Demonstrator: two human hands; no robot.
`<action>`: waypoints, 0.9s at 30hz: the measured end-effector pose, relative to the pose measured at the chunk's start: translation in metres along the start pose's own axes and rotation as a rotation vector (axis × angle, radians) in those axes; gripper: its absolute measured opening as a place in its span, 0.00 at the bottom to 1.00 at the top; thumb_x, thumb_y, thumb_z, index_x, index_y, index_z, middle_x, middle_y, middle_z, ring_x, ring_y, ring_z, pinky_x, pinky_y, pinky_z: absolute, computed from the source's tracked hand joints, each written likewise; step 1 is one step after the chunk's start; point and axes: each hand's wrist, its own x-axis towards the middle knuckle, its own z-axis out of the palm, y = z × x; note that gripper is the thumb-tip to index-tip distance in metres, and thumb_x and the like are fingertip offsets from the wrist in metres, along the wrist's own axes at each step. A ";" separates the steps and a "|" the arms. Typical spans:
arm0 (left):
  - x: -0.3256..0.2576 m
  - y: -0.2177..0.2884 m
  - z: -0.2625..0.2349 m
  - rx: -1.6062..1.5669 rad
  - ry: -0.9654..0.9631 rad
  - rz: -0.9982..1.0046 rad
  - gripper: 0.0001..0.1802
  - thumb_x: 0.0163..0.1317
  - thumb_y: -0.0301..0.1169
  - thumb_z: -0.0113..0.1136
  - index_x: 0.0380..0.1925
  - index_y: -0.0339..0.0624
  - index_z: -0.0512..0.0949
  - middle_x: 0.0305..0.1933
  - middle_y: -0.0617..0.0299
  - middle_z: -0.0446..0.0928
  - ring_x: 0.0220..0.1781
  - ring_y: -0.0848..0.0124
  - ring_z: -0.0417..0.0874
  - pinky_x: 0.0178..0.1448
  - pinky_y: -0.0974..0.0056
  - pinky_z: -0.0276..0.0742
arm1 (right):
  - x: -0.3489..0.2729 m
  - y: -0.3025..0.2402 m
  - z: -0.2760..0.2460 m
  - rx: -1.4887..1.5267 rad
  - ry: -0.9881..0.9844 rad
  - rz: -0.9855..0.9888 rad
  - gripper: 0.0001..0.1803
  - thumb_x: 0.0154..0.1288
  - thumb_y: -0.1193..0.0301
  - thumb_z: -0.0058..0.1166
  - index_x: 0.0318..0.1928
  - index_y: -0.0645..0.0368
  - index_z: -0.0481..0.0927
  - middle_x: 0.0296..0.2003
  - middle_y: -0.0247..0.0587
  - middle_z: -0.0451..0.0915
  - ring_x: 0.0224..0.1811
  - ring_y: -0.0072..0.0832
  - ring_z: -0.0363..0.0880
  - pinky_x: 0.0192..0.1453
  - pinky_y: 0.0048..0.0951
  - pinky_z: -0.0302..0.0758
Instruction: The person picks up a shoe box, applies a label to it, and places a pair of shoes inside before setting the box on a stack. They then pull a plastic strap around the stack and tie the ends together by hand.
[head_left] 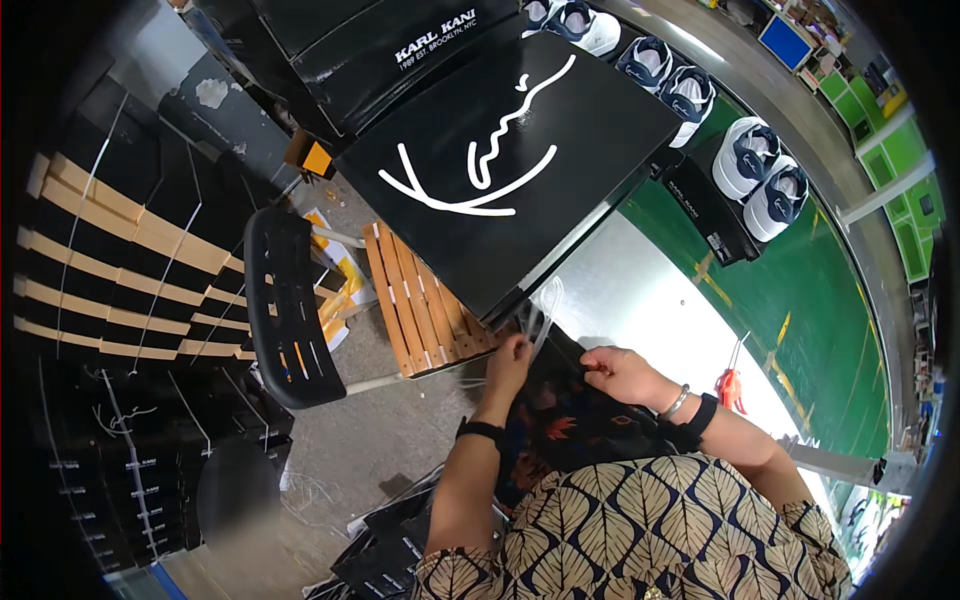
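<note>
Both hands are at the near edge of the metal bench (640,290), close together. Left hand (508,362) is pinched shut on a white plastic strap (545,305); the strap loops up and away from the fingers, long axis running toward the large black box lid (520,150). Right hand (620,372) is closed just beside it, fingertips toward the strap's lower end; whether it grips the strap cannot be told. Left hand is nearer the loop. Red-handled scissors (730,385) lie on the bench, to the right of the right wrist. Pairs of white sneakers (760,175) sit farther off.
</note>
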 end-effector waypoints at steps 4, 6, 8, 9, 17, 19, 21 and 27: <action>-0.016 -0.013 0.004 0.082 0.063 0.394 0.14 0.56 0.36 0.54 0.39 0.40 0.76 0.39 0.51 0.76 0.45 0.58 0.76 0.48 0.63 0.70 | 0.014 -0.006 0.008 -0.104 0.103 -0.136 0.17 0.53 0.69 0.55 0.44 0.62 0.74 0.37 0.50 0.76 0.38 0.41 0.77 0.45 0.32 0.73; -0.025 -0.024 0.009 -0.094 0.115 0.401 0.14 0.57 0.36 0.54 0.39 0.38 0.75 0.40 0.51 0.75 0.45 0.54 0.75 0.48 0.61 0.70 | 0.028 -0.007 0.012 0.032 0.151 -0.088 0.19 0.53 0.68 0.55 0.45 0.62 0.74 0.38 0.49 0.75 0.37 0.39 0.77 0.45 0.32 0.73; -0.028 -0.027 0.008 -0.225 0.075 0.320 0.15 0.56 0.36 0.55 0.39 0.37 0.74 0.42 0.50 0.74 0.46 0.53 0.74 0.49 0.60 0.69 | 0.043 -0.004 0.019 0.107 0.219 -0.052 0.20 0.53 0.67 0.56 0.47 0.62 0.73 0.38 0.50 0.76 0.37 0.39 0.77 0.44 0.32 0.73; -0.028 -0.028 0.008 -0.350 0.020 0.245 0.16 0.56 0.36 0.56 0.40 0.36 0.74 0.43 0.50 0.73 0.47 0.52 0.73 0.50 0.59 0.68 | 0.050 -0.003 0.023 0.189 0.295 -0.007 0.22 0.52 0.67 0.56 0.48 0.62 0.72 0.37 0.50 0.76 0.37 0.39 0.77 0.44 0.32 0.73; -0.014 -0.008 -0.002 -0.021 0.462 0.288 0.21 0.56 0.33 0.57 0.46 0.31 0.67 0.44 0.48 0.71 0.41 0.60 0.76 0.46 0.61 0.71 | 0.082 -0.029 0.021 -0.075 0.394 0.060 0.26 0.51 0.62 0.57 0.48 0.63 0.70 0.33 0.49 0.78 0.37 0.42 0.77 0.44 0.35 0.72; -0.003 -0.004 -0.005 -0.127 0.245 0.301 0.20 0.55 0.29 0.55 0.46 0.31 0.67 0.44 0.48 0.71 0.40 0.62 0.76 0.44 0.62 0.72 | 0.087 -0.031 0.026 -0.055 0.337 0.106 0.26 0.52 0.62 0.56 0.48 0.65 0.69 0.34 0.50 0.78 0.39 0.44 0.77 0.45 0.37 0.72; 0.013 -0.029 0.002 -0.121 0.241 0.361 0.19 0.56 0.34 0.52 0.45 0.34 0.67 0.45 0.44 0.70 0.41 0.52 0.74 0.44 0.56 0.71 | 0.092 -0.042 0.036 -0.080 0.308 0.214 0.26 0.53 0.60 0.56 0.47 0.66 0.70 0.35 0.51 0.79 0.41 0.43 0.77 0.46 0.37 0.72; 0.005 0.002 0.021 -0.152 -0.016 0.376 0.20 0.58 0.42 0.44 0.31 0.33 0.73 0.31 0.39 0.74 0.39 0.43 0.74 0.43 0.51 0.71 | 0.116 0.001 0.030 -0.031 0.327 0.196 0.25 0.52 0.59 0.55 0.43 0.67 0.74 0.35 0.52 0.80 0.40 0.41 0.79 0.45 0.33 0.73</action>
